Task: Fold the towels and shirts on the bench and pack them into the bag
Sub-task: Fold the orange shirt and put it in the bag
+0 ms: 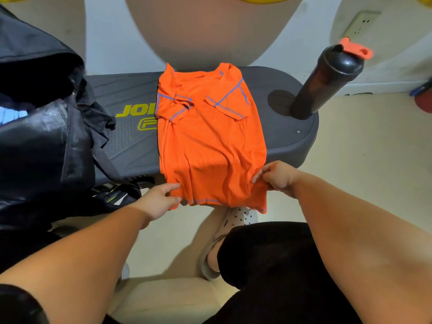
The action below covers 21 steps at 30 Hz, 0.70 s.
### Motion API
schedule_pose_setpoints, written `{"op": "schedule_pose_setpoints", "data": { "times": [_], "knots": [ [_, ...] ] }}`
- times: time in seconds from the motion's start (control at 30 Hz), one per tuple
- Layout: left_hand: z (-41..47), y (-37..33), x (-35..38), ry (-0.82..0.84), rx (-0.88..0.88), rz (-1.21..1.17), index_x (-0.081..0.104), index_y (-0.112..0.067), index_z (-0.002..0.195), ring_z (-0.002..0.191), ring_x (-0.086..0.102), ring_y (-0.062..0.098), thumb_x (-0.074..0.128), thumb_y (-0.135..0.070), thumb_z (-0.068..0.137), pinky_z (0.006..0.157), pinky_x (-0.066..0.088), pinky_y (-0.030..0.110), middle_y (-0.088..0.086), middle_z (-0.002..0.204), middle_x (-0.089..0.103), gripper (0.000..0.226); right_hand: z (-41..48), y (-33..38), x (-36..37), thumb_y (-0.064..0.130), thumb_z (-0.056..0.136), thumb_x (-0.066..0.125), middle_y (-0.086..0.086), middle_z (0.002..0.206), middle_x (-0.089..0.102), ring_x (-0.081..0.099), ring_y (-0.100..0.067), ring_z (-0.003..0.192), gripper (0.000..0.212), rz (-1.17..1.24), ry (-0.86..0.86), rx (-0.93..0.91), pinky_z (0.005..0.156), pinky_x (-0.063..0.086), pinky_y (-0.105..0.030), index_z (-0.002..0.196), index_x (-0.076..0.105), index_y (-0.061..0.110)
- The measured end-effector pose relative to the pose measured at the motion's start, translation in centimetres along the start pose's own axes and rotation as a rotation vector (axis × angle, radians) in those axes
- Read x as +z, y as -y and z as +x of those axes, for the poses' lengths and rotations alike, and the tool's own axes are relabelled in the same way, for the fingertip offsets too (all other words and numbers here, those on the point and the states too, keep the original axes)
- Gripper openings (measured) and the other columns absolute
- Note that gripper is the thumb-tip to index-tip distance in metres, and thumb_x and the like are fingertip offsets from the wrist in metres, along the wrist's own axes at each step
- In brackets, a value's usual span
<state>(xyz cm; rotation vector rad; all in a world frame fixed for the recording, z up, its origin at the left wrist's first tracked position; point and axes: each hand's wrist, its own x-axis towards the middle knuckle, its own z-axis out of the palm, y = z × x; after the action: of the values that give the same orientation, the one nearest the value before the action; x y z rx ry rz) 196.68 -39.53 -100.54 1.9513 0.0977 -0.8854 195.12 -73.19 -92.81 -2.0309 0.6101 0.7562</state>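
**Desk:** What's the count?

**Photographer:** One orange shirt (210,136), trimmed with blue seams, lies flat across the dark grey bench (287,136). Both sleeves are folded in over the chest, the collar is at the far edge, and the hem hangs over the near edge. There is one black bag (46,141), open, at the bench's left end, and one dark shaker bottle (327,83) with an orange flip cap standing at the right end. Two hands are in shot.

**Desk:** What are they doing?

**Photographer:** The left hand (159,199) pinches the hem at its left corner between thumb and fingers. The right hand (278,176) has its fingers curled round the fabric at the hem's right edge.

**Desk:** Any readable text?

**Photographer:** There is yellow lettering (135,111) on the bench top. It reads "JOI" before the shirt covers the rest. A yellow logo sits below it, also cut off.

**Desk:** And the surroundings?

**Photographer:** Something light blue (11,114) shows inside the bag's mouth. There is a wall socket (361,23) behind the bottle and a pale perforated clog (236,218) on the floor under the hem. The person's dark-clothed knee fills the lower right.
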Motion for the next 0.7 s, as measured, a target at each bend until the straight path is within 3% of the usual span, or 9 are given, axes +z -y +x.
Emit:
{"op": "schedule_pose_setpoints", "data": {
  "times": [0.1, 0.17, 0.27, 0.37, 0.47, 0.57, 0.63, 0.7],
  "knots": [
    [0.3, 0.5, 0.2, -0.022, -0.019, 0.038, 0.061, -0.023, 0.123, 0.077, 0.057, 0.000, 0.066, -0.007, 0.091, 0.067, 0.041, 0.008, -0.003, 0.097, 0.067, 0.036, -0.1, -0.2, -0.2, -0.007, 0.091, 0.043, -0.019, 0.122, 0.065, 0.062, -0.038, 0.109, 0.036, 0.075, 0.070, 0.045, 0.098, 0.053, -0.041, 0.097, 0.077, 0.002],
    [0.2, 0.7, 0.2, -0.068, -0.034, 0.017, 0.064, -0.019, 0.115, 0.064, 0.056, -0.002, 0.063, 0.001, 0.092, 0.059, 0.040, 0.005, -0.006, 0.081, 0.064, 0.031, 0.1, -0.4, -0.5, 0.000, 0.089, 0.053, -0.014, 0.122, 0.066, 0.060, -0.033, 0.109, 0.028, 0.052, 0.122, 0.051, 0.104, 0.048, -0.043, 0.097, 0.079, 0.009],
    [-0.3, 0.5, 0.0, -0.063, -0.039, -0.012, 0.070, -0.016, 0.102, 0.071, 0.066, 0.002, 0.063, 0.006, 0.090, 0.068, 0.049, 0.014, -0.004, 0.080, 0.072, 0.025, 0.4, -0.5, -0.9, 0.004, 0.083, 0.067, -0.007, 0.118, 0.069, 0.058, -0.026, 0.115, 0.020, 0.044, 0.190, 0.067, 0.103, 0.041, -0.041, 0.098, 0.078, 0.011],
    [-0.9, -0.2, -0.6, -0.082, -0.015, -0.062, 0.071, -0.015, 0.097, 0.078, 0.070, 0.014, 0.068, 0.009, 0.084, 0.077, 0.051, 0.028, 0.007, 0.090, 0.074, 0.028, 0.2, -0.4, -1.1, -0.003, 0.079, 0.070, -0.018, 0.117, 0.069, 0.062, -0.028, 0.104, 0.024, 0.079, 0.180, 0.052, 0.107, 0.042, -0.046, 0.102, 0.074, 0.002],
    [-1.7, -1.2, -1.1, -0.049, 0.006, -0.097, 0.071, -0.008, 0.101, 0.080, 0.073, 0.026, 0.067, 0.013, 0.082, 0.068, 0.058, 0.031, 0.016, 0.093, 0.075, 0.028, -0.2, -0.2, -1.2, -0.009, 0.077, 0.071, -0.020, 0.112, 0.071, 0.067, -0.036, 0.105, 0.028, 0.136, 0.168, 0.032, 0.102, 0.051, -0.045, 0.105, 0.071, -0.002],
    [-2.8, -2.2, -1.6, -0.011, 0.001, -0.116, 0.074, -0.011, 0.093, 0.071, 0.071, 0.037, 0.069, 0.006, 0.075, 0.064, 0.059, 0.044, 0.022, 0.087, 0.074, 0.025, -0.9, 0.1, -1.2, -0.008, 0.085, 0.066, -0.016, 0.115, 0.070, 0.066, -0.035, 0.108, 0.020, 0.163, 0.129, 0.014, 0.086, 0.059, -0.035, 0.104, 0.073, -0.002],
    [-3.5, -2.9, -1.7, -0.019, -0.044, -0.161, 0.075, -0.015, 0.081, 0.055, 0.063, 0.031, 0.066, -0.005, 0.065, 0.055, 0.052, 0.037, 0.023, 0.072, 0.066, 0.021, -1.5, 0.5, -1.3, -0.004, 0.094, 0.056, -0.011, 0.115, 0.070, 0.066, -0.030, 0.103, 0.022, 0.160, 0.092, 0.013, 0.078, 0.058, -0.031, 0.103, 0.075, 0.002],
    [-4.2, -3.6, -1.8, -0.058, -0.033, -0.206, 0.074, -0.016, 0.070, 0.053, 0.054, 0.021, 0.062, -0.009, 0.059, 0.050, 0.042, 0.025, 0.018, 0.071, 0.058, 0.018, -2.2, 0.9, -1.6, -0.001, 0.097, 0.050, -0.011, 0.113, 0.071, 0.067, -0.030, 0.100, 0.026, 0.203, 0.075, 0.013, 0.076, 0.059, -0.035, 0.105, 0.075, 0.002]
  ]
}}
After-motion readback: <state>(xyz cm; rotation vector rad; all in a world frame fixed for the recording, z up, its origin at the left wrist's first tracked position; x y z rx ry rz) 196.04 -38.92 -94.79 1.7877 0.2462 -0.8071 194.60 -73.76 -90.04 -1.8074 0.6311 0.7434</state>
